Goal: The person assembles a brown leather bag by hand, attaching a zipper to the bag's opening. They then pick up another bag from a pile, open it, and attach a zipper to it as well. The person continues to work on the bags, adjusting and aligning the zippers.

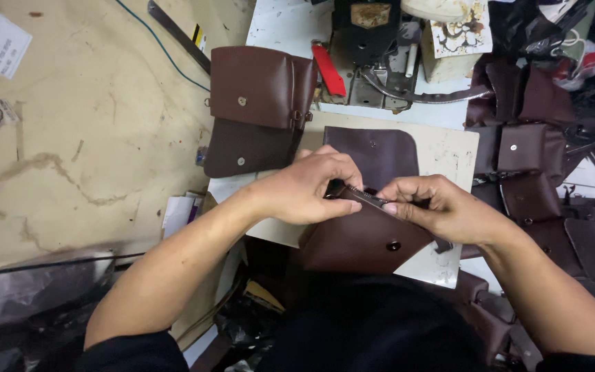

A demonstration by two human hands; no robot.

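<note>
Our left hand and right hand both pinch shut on the zipper of the brown pouch; finished pouches beyond left hand.

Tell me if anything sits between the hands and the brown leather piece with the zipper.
Nothing visible does. The left hand and the right hand both already grip the brown leather piece at its zipper edge.
</note>
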